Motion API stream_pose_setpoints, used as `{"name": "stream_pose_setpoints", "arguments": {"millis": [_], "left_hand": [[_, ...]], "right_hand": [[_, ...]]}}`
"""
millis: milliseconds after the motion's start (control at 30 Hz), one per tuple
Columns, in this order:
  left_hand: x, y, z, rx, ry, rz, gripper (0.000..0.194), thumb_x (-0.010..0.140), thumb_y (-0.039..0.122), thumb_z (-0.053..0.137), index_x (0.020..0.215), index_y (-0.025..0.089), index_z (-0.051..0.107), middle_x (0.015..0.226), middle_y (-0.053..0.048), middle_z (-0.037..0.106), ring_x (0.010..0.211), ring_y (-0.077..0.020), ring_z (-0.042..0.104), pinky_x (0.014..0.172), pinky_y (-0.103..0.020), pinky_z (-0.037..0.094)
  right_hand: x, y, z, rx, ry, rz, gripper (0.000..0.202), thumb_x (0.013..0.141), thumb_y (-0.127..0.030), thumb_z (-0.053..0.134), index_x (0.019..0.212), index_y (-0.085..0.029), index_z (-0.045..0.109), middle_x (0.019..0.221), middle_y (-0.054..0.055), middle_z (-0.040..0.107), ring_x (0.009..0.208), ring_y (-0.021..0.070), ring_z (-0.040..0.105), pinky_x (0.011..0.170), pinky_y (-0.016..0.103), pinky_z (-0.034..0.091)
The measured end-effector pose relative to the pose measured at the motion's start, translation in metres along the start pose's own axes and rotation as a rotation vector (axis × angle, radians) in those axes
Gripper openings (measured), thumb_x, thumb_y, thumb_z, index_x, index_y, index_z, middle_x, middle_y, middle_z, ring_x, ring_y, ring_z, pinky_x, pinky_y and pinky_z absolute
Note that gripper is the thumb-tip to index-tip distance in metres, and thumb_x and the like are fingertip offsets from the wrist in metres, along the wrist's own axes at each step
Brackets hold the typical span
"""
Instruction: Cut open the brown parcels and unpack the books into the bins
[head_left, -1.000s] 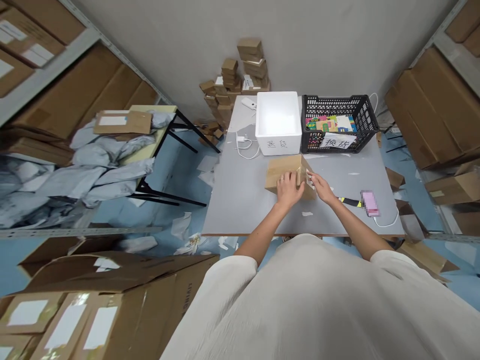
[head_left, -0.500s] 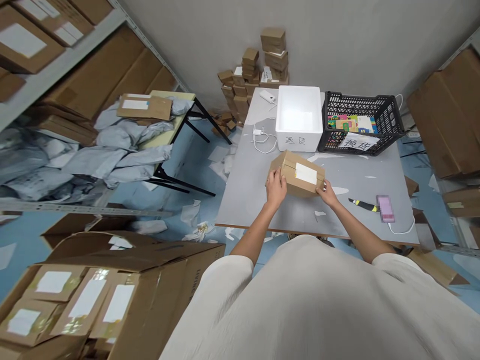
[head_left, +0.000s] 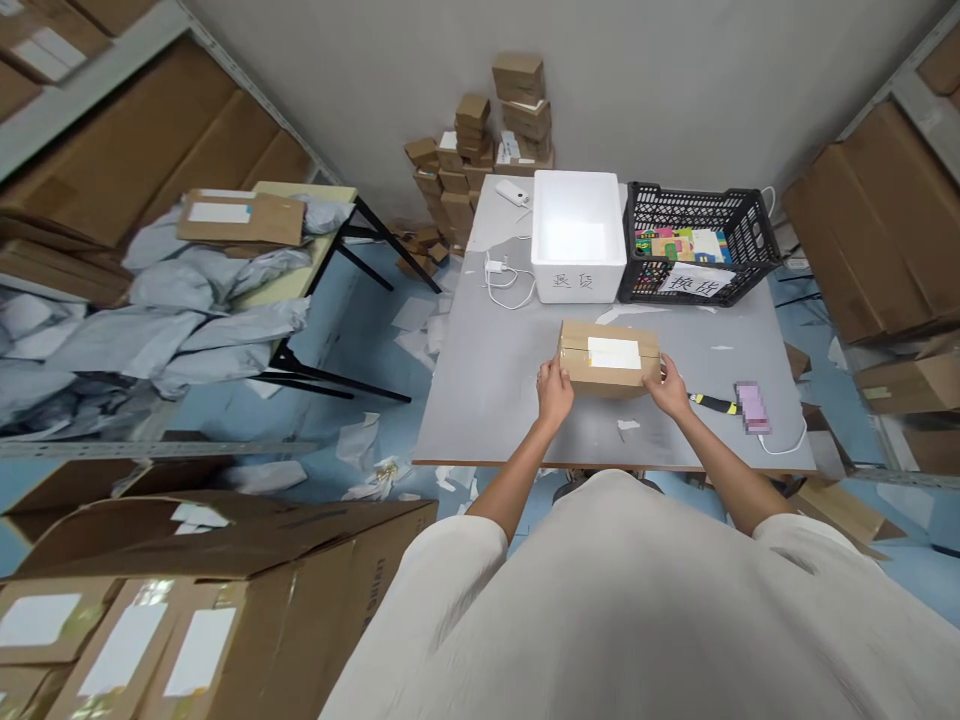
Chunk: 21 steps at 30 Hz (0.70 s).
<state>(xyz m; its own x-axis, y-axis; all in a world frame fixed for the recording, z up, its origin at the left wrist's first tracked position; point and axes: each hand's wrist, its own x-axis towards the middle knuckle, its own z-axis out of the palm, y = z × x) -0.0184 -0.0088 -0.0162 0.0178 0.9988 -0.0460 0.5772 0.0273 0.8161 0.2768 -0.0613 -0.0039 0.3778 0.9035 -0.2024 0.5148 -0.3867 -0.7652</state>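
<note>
A closed brown cardboard box (head_left: 581, 372) with a white label (head_left: 613, 353) is held over the grey table (head_left: 480, 400), its long side roughly level with the front edge. At its left end my left hand (head_left: 555, 392) grips it, thumb on the near side. My right hand (head_left: 667, 387) clasps the right end, fingertips partly hidden behind the box. Right of that hand lies a black and yellow utility knife (head_left: 714, 404), its tip close to the fingers. A pink phone-like item (head_left: 752, 408), blurred, rests beside the knife with a white cable.
Behind the box stand a white foam bin (head_left: 577, 278) and a black crate (head_left: 750, 255) holding colourful items. A white charger (head_left: 496, 267) lies at left. Grey parcels (head_left: 187, 285) cover a side table. A large carton (head_left: 330, 600) of boxes is at lower left.
The box has turned from a slant to nearly parallel with the table edge, with both hands still on it. The whole view has shifted, so the surroundings appear further left.
</note>
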Motion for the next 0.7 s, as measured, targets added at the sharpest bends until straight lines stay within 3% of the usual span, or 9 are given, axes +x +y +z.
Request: {"name": "stream_pose_setpoints", "arguments": {"millis": [267, 500, 600, 700], "left_hand": [[-0.025, 0.013, 0.051, 0.014, -0.110, -0.081, 0.052, 0.108, 0.021, 0.043, 0.159, 0.018, 0.053, 0.144, -0.021, 0.062, 0.146, -0.0354, 0.055, 0.124, -0.053, 0.046], [-0.028, 0.018, 0.057, 0.030, -0.051, -0.215, 0.059, 0.105, 0.018, 0.046, 0.164, 0.017, 0.046, 0.154, -0.023, 0.058, 0.149, -0.0356, 0.056, 0.125, -0.053, 0.047], [-0.033, 0.027, 0.057, 0.114, 0.011, -0.100, 0.066, 0.101, 0.014, 0.049, 0.166, 0.022, 0.045, 0.163, -0.021, 0.052, 0.155, -0.0371, 0.050, 0.126, -0.057, 0.045], [-0.042, 0.041, 0.061, 0.207, -0.033, 0.125, 0.063, 0.100, 0.012, 0.048, 0.160, 0.027, 0.053, 0.167, -0.017, 0.051, 0.158, -0.0354, 0.046, 0.126, -0.058, 0.043]], "right_hand": [[-0.014, 0.033, -0.042, -0.061, 0.011, 0.037, 0.086, 0.085, -0.044, 0.072, 0.166, -0.024, 0.050, 0.151, 0.015, 0.073, 0.123, 0.0362, 0.075, 0.109, 0.053, 0.061], [-0.003, 0.065, -0.052, 0.073, -0.060, -0.009, 0.074, 0.096, -0.055, 0.065, 0.162, -0.021, 0.055, 0.151, 0.018, 0.071, 0.122, 0.0310, 0.075, 0.111, 0.051, 0.059], [0.008, 0.084, -0.066, 0.072, -0.057, 0.023, 0.067, 0.099, -0.053, 0.061, 0.158, -0.020, 0.059, 0.152, 0.019, 0.070, 0.124, 0.0295, 0.075, 0.114, 0.050, 0.058], [0.018, 0.108, -0.087, -0.013, -0.046, 0.070, 0.058, 0.098, -0.043, 0.062, 0.150, -0.019, 0.066, 0.152, 0.019, 0.070, 0.120, 0.0289, 0.076, 0.113, 0.049, 0.058]]}}
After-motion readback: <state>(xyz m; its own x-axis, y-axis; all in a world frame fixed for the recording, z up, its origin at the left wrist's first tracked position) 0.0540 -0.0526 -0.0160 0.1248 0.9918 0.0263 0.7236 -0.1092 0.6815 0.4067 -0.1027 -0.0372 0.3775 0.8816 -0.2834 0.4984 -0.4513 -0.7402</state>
